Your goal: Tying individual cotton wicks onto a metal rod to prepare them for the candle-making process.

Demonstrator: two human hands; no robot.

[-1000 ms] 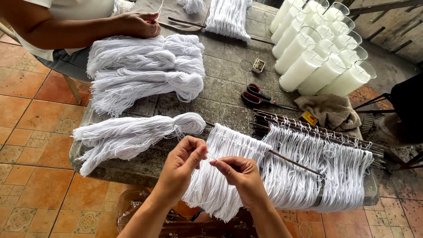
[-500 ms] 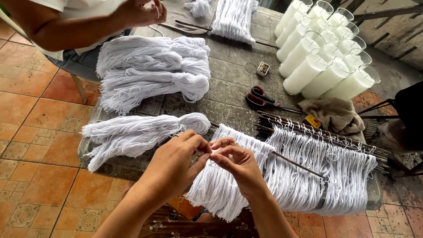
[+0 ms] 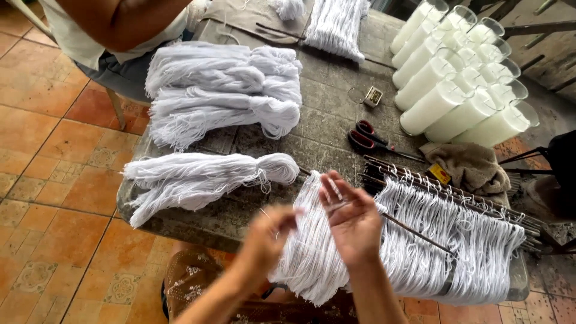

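Both hands work over the near edge of the table (image 3: 336,126), and a single white string (image 3: 331,208) is stretched between them. The right hand (image 3: 353,221) is sharp: fingers spread upward, the string running across its fingertips. The left hand (image 3: 268,235) is blurred by motion, so whether it pinches the string's other end cannot be told; the two hands sit close together but not touching.

The string lies above the draped bundle of white strings (image 3: 312,264) that spills over the near edge. Its long axis runs roughly left to right, along that edge, rising slightly toward the right hand.

The risk, as a judgement: that loose strand could snag neighbouring strands in the bundle and pull several out at once, tangling them. A fast left hand could also let the end slip. Just to the right, strings hang from thin rods (image 3: 444,192); a wide swing could knock those out of line. The red-handled scissors (image 3: 367,137) lie farther in, well clear.
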